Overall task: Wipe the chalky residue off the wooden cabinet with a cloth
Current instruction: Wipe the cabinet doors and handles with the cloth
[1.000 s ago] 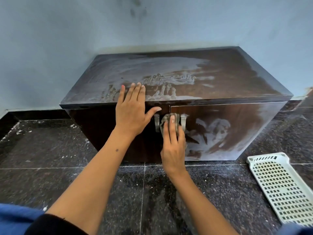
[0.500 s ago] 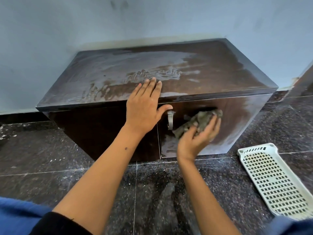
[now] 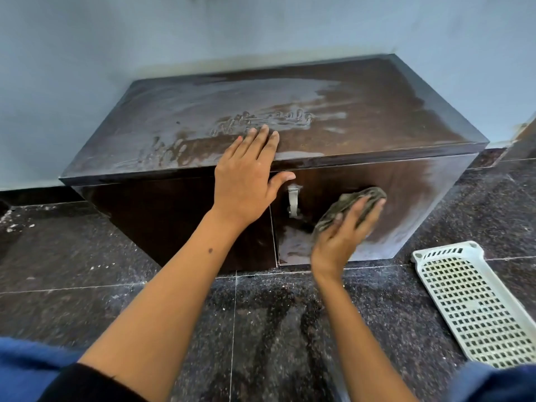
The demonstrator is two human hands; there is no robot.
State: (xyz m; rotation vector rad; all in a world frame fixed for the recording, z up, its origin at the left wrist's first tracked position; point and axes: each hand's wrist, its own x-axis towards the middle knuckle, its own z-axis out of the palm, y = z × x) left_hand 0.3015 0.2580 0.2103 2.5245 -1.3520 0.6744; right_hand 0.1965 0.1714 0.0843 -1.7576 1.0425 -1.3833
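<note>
A low dark wooden cabinet (image 3: 377, 117) stands against a pale blue wall. White chalky residue covers much of its top and streaks the lower and right parts of its right door. My left hand (image 3: 246, 175) rests flat on the top's front edge, fingers straight, thumb hanging over the front. My right hand (image 3: 345, 230) presses a grey-green cloth (image 3: 348, 204) against the right door with straight fingers, just right of a metal handle (image 3: 293, 200). The left door looks dark and mostly free of residue.
A white perforated plastic tray (image 3: 475, 306) lies on the dark speckled stone floor (image 3: 87, 271) to the right of the cabinet. White specks dot the floor at the left. Blue fabric shows at the bottom corners.
My right hand has swept the cloth from the door handles rightward across the right door, smearing away residue there. My left hand stays on the top edge.
</note>
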